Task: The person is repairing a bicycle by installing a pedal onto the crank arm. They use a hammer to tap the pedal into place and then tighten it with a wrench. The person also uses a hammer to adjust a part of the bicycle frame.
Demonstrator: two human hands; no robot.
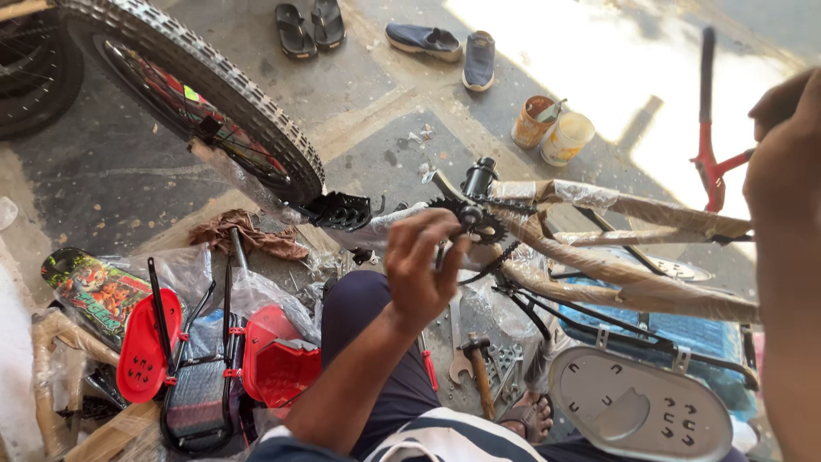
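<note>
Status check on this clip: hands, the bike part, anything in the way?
Left hand on chainring, grip unclear. Right hand raised at frame edge. Chain hangs loose; wrapped frame alongside.

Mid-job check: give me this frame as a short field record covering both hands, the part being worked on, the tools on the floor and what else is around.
left hand: fingers at the chainring, chain hanging loose below it
right hand: raised at frame edge, grip not visible
frame: paper-wrapped, lying across the knee
pedal: black, left of the chainring
tools: hammer and wrench on the floor
wheel: knobby tyre, upper left
cans: two, beyond the frame
footwear: sandals, shoes
</note>
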